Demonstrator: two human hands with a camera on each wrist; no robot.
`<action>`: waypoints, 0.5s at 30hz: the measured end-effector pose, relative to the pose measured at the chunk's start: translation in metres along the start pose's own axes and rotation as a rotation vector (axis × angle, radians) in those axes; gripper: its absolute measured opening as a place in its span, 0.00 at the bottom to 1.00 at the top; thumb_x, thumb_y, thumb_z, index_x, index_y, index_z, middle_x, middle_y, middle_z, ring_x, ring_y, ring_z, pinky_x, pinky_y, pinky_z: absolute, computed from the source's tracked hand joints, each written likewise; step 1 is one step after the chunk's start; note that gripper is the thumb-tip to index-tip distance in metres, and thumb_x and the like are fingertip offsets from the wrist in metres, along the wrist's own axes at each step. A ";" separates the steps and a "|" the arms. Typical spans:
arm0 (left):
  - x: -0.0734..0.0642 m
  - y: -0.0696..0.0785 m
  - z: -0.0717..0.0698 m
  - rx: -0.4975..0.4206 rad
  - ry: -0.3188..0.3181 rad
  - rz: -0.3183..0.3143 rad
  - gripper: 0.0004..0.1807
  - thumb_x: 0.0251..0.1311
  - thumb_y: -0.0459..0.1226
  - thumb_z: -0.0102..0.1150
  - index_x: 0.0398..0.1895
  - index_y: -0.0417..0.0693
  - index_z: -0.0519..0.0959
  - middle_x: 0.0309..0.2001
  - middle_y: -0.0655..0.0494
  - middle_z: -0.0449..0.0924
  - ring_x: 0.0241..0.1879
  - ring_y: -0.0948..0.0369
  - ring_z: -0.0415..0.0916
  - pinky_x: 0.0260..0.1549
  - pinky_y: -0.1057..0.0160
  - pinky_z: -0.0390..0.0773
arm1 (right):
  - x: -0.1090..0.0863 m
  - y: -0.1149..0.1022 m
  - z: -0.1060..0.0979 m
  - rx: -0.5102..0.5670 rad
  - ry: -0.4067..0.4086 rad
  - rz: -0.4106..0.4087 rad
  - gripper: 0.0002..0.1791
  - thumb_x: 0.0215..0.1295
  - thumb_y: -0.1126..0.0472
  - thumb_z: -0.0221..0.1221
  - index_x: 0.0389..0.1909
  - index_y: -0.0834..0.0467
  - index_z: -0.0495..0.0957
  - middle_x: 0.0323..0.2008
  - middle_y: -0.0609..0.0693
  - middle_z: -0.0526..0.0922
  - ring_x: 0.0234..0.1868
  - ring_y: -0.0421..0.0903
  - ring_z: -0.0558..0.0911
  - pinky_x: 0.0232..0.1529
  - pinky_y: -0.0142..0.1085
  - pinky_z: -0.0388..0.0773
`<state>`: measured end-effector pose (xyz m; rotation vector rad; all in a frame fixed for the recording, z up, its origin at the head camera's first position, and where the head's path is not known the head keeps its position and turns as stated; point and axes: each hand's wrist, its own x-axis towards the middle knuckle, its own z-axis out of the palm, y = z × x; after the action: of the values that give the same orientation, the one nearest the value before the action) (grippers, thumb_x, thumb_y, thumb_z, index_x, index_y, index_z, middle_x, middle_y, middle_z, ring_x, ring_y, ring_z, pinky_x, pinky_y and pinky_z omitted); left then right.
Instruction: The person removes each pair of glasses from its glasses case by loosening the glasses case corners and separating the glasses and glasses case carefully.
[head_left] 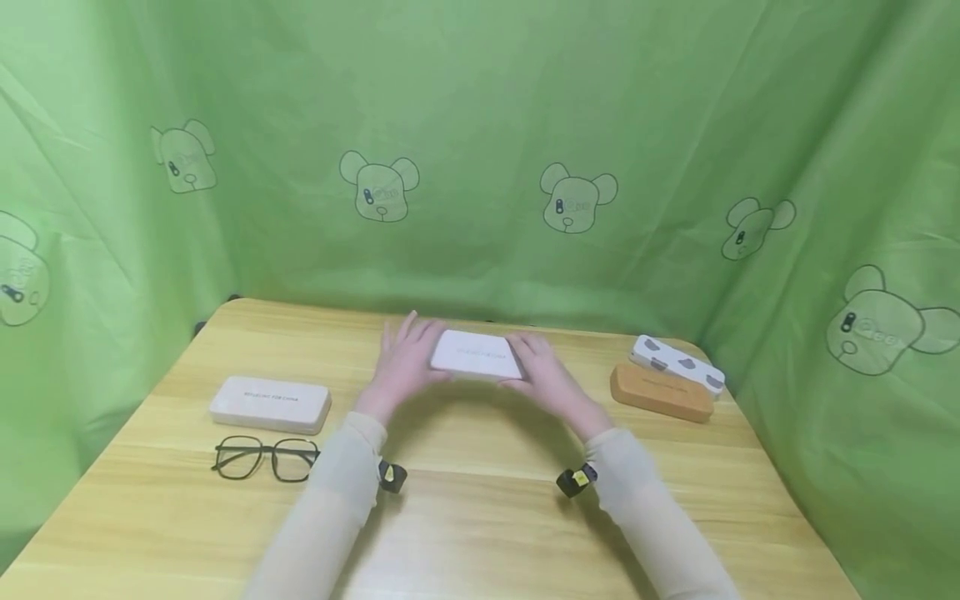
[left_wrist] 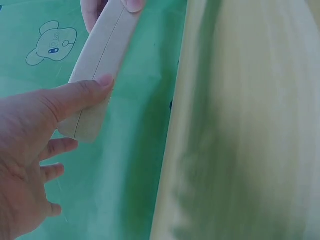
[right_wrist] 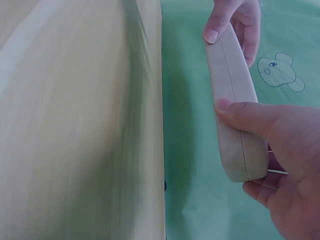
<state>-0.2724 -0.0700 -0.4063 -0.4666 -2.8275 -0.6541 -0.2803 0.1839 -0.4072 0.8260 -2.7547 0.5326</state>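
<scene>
Left hand [head_left: 405,362] and right hand [head_left: 546,377] grip a pale case [head_left: 477,353], its print blurred; toward the left edge of the worktop [head_left: 480,525], another case [head_left: 270,406] reads "FOR CHINA".

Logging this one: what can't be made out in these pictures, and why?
- Inside of the held case: hidden by its closed shell, all views.
- Its lettering: blurred, head view; turned away, both wrist views.
- Spotted case: near side partly hidden by the orange case, head view.
- Sleeves: cut off by the head view's bottom edge.
</scene>
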 end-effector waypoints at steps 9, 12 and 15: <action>-0.018 -0.004 -0.003 -0.023 0.020 -0.040 0.48 0.42 0.51 0.75 0.69 0.57 0.65 0.73 0.50 0.62 0.77 0.44 0.44 0.71 0.31 0.33 | -0.003 -0.011 0.010 -0.002 -0.014 -0.027 0.44 0.52 0.52 0.71 0.67 0.65 0.65 0.62 0.65 0.72 0.64 0.63 0.70 0.69 0.56 0.66; -0.025 -0.006 -0.004 -0.043 0.014 -0.068 0.49 0.42 0.50 0.75 0.71 0.56 0.64 0.73 0.49 0.61 0.77 0.44 0.43 0.72 0.32 0.32 | -0.004 -0.017 0.013 0.009 -0.023 -0.028 0.43 0.51 0.52 0.71 0.67 0.64 0.65 0.62 0.65 0.72 0.64 0.62 0.70 0.69 0.56 0.66; -0.032 -0.009 -0.003 -0.042 0.014 -0.086 0.51 0.42 0.51 0.75 0.72 0.53 0.61 0.73 0.48 0.61 0.77 0.44 0.43 0.72 0.32 0.33 | -0.005 -0.022 0.016 0.024 -0.035 -0.026 0.44 0.52 0.52 0.71 0.67 0.64 0.65 0.63 0.64 0.72 0.65 0.62 0.69 0.69 0.56 0.66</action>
<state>-0.2455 -0.0876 -0.4153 -0.3473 -2.8388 -0.7309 -0.2653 0.1623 -0.4170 0.8830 -2.7701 0.5527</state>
